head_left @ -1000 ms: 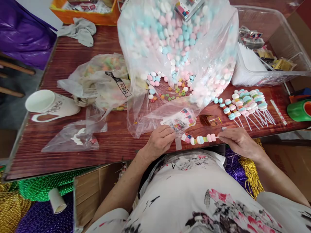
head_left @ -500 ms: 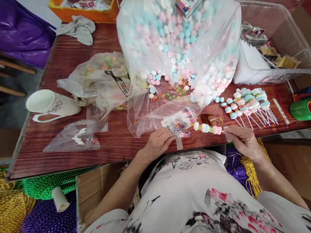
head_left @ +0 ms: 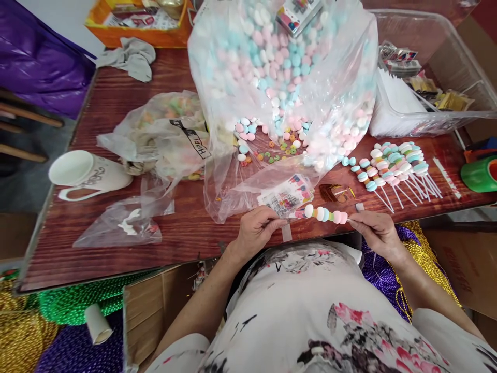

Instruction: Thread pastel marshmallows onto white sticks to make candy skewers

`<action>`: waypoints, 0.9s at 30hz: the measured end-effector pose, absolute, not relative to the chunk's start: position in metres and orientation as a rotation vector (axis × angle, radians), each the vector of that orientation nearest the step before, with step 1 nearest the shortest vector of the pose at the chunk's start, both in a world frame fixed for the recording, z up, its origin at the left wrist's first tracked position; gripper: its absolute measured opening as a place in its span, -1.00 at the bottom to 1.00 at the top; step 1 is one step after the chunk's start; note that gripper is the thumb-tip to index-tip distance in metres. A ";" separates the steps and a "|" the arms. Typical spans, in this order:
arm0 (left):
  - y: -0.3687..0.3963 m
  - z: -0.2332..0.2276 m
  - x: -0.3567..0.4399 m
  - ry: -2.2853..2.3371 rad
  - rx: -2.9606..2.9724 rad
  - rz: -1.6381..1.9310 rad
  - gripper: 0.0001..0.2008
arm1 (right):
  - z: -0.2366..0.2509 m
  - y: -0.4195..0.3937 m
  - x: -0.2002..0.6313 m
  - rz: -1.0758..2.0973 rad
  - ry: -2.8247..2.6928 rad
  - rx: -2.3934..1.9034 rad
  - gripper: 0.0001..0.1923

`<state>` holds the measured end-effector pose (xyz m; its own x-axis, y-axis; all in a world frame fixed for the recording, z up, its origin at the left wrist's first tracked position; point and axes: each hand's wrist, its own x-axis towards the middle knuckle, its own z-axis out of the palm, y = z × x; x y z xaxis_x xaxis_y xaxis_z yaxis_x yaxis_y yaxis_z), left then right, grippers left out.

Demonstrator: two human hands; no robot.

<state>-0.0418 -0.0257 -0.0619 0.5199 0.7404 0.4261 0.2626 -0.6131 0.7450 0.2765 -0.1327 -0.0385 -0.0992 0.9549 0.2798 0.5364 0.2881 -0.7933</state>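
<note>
My right hand [head_left: 375, 230] pinches the stick of a candy skewer [head_left: 325, 214], held level with pink, white, blue, green and orange pieces along it. My left hand [head_left: 256, 228] is closed on a small printed plastic wrapper [head_left: 298, 213], whose near edge is hidden by my fingers. The skewer's white tip piece meets or overlaps the wrapper; I cannot tell whether it is inside. Just behind my left hand lies a stack of printed wrappers [head_left: 289, 196]. A strip of clear tape [head_left: 286, 233] sticks to the table edge between my hands.
A big clear bag of pastel candies [head_left: 279, 62] fills the back middle. Finished-looking skewers [head_left: 398, 163] lie in a pile at right, near a clear plastic bin [head_left: 458, 116] and green tape roll [head_left: 479, 174]. A white mug [head_left: 103, 173] and smaller bags [head_left: 163, 134] stand left.
My right hand has brought the skewer left, so its tip now meets the wrapper in my left hand. A small pale scrap shows on the table behind my right hand. The view has shifted slightly.
</note>
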 end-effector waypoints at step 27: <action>-0.037 -0.063 -0.036 0.872 2.153 0.940 -0.93 | -0.045 -0.131 0.270 0.656 -1.463 -1.532 -0.89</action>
